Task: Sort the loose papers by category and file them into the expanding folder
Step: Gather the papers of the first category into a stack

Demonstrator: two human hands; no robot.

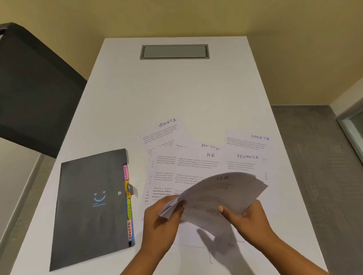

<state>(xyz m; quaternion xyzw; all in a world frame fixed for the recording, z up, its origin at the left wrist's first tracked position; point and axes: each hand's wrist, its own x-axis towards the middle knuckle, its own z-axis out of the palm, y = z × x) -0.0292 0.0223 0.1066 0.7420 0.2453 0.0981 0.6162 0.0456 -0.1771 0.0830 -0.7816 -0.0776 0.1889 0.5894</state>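
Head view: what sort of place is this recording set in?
Probably an office or meeting room: a white table with a recessed cable hatch, a dark chair beside it, and loose papers headed HR and FINANCE.

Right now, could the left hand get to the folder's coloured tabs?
Probably yes. The coloured tabs on the folder lie just beside the left hand, with nothing between. But that hand grips the sheaf of papers together with the right hand, so it must let go first.
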